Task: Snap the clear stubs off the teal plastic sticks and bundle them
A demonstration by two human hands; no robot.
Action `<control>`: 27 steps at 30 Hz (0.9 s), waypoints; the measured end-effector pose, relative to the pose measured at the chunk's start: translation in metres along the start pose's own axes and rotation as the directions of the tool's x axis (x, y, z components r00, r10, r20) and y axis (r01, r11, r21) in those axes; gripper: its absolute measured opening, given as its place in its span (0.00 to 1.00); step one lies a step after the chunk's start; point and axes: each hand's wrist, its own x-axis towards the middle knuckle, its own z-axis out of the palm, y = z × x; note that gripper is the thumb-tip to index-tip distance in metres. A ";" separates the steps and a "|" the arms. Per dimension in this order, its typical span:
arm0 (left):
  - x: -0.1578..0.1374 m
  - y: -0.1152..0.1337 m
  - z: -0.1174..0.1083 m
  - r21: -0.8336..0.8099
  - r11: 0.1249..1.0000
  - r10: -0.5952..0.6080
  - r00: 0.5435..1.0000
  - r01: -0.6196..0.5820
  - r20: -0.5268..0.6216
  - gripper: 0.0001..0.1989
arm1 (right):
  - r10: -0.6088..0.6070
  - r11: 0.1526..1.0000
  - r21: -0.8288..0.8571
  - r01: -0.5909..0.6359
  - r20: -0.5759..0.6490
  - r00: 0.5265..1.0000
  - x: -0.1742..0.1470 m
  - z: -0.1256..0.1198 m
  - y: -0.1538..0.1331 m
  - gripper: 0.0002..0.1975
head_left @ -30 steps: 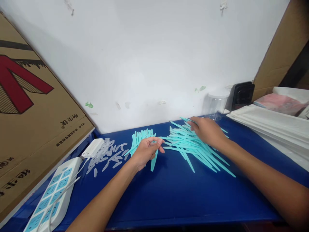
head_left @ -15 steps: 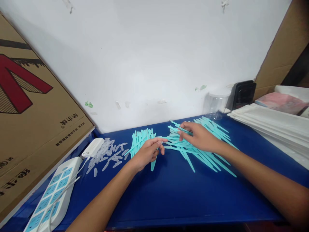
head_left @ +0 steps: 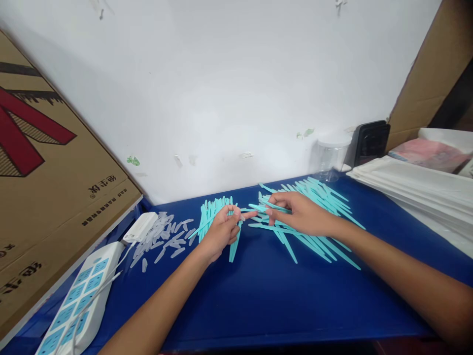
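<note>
My left hand is closed, pinching a small translucent blade cap between thumb and fingers, with the index finger pointing right. Facing it, my right hand grips a slim turquoise eyebrow razor whose tip points left toward the cap. The two are close but apart. Under and around my right hand spreads a large pile of turquoise razors. A smaller razor bundle lies just behind my left hand, partly hidden by it. Farther left are many loose translucent caps.
A white power strip with cables and a white adapter lie at the left, beside a large cardboard box. At the back right stand a clear jar and a black object. White stacked sheets lie on the right.
My right hand has moved slightly left and brought the razor's tip down toward my left hand. The left thumb has shifted, and the cap now shows at the fingertips.
</note>
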 end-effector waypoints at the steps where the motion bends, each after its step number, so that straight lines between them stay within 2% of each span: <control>1: 0.001 -0.001 -0.001 -0.002 1.000 0.012 1.000 -0.012 -0.017 0.18 | -0.014 1.000 0.019 0.014 0.017 1.000 0.000 0.000 -0.001 0.13; 4: 0.004 -0.005 -0.002 0.017 0.999 0.035 0.997 -0.034 -0.071 0.19 | -0.038 0.996 0.079 0.034 0.044 0.998 -0.001 0.000 -0.002 0.13; 9: 0.006 -0.007 -0.004 0.037 0.997 0.071 0.983 -0.065 -0.169 0.20 | 0.032 0.990 0.135 -0.039 0.056 0.998 -0.002 0.000 -0.003 0.14; 15: 0.007 -0.008 -0.007 0.051 0.996 0.080 0.950 -0.068 -0.303 0.22 | -0.045 0.999 0.028 0.044 0.034 0.998 -0.001 -0.001 -0.003 0.20; 22: 0.005 -0.002 -0.004 0.081 0.994 0.089 0.956 -0.069 -0.281 0.24 | -0.015 1.000 -0.018 0.016 0.028 0.999 0.001 -0.002 0.001 0.21; 27: 0.006 -0.005 -0.005 0.116 0.992 0.092 0.946 -0.058 -0.312 0.24 | 0.014 0.998 -0.058 -0.015 -0.019 1.000 0.003 -0.003 0.005 0.22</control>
